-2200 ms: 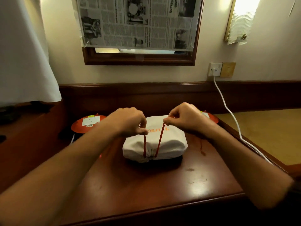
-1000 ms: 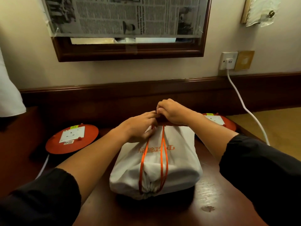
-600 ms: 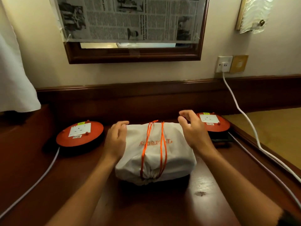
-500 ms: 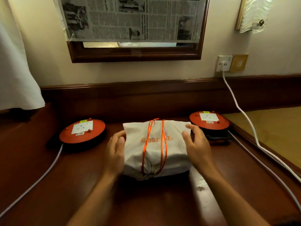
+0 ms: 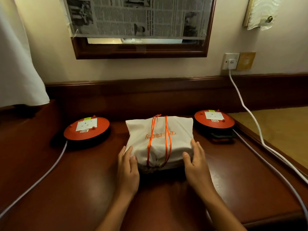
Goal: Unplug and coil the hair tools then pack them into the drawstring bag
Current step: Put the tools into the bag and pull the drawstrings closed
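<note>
The drawstring bag point(image 5: 160, 140) sits in the middle of the frame on the dark wooden desk point(image 5: 83, 189), full and lumpy, so I'd guess the hair tools are already inside, though you can't see any of them. Its mouth is cinched shut and faces the bottom of the frame, toward the person. The closed end points at the wall, so the long axis runs roughly from the lower edge of the frame toward the top. The orange drawstrings point(image 5: 165, 139) are laid up over the top of the bag along that same line, probably to keep them from dangling off the side.

The left hand point(image 5: 127, 170) and right hand point(image 5: 196, 165) bracket the near corners of the bag. Fingers are fairly straight and spread, touching the cloth at the sides and not pinching anything. It looks like they're just squaring it up or steadying it, which makes sense if packing is basically done.

Further out, an orange cable reel point(image 5: 86, 129) sits left of the bag and a second reel point(image 5: 215, 120) sits to its right. Each is clear of the bag with a white cord running off it. In the upper right, a wall socket point(image 5: 230, 61) has a plug in it. A newspaper-covered mirror point(image 5: 138, 22) hangs at top centre.
</note>
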